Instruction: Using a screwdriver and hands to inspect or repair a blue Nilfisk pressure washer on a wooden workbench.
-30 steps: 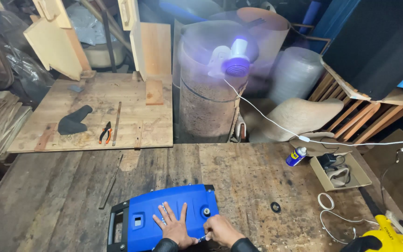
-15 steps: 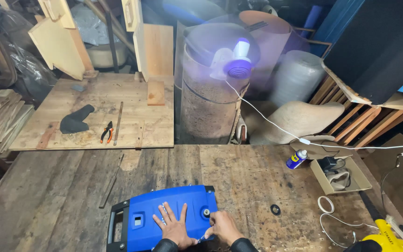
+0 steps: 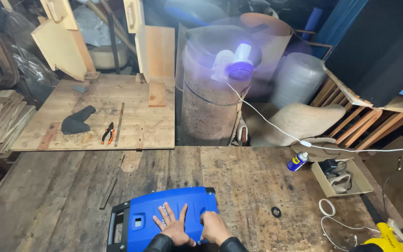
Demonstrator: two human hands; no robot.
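A blue plastic case (image 3: 164,219) with a black handle at its left end lay flat on the near edge of the worn wooden table (image 3: 239,186), close in front of the person, and both hands were on its top. The left hand (image 3: 173,226) lay palm down with the fingers spread wide and holding nothing, pressed flat on the ribbed lid, apparently to keep the case from sliding. The right hand (image 3: 213,226) was curled at the right-hand part of the lid with the fingers bent under the knuckles; they seemed to be closed over something at the case's edge, perhaps a catch, but the pictures did not show what lay beneath them, so whether it gripped anything could not be told. Both forearms, in dark sleeves, came in from the bottom of the view side by side, the wrists low and close together. A small black ring (image 3: 276,212) lay on the table to the right of the case, well apart from it, and a thin metal rod (image 3: 112,183) lay at an angle to its upper left. Further right stood a blue and yellow spray can (image 3: 297,161) beside an open cardboard box (image 3: 341,179). On a lower board (image 3: 94,116) behind the table rested orange-handled pliers (image 3: 108,133) and a dark cloth (image 3: 76,120).
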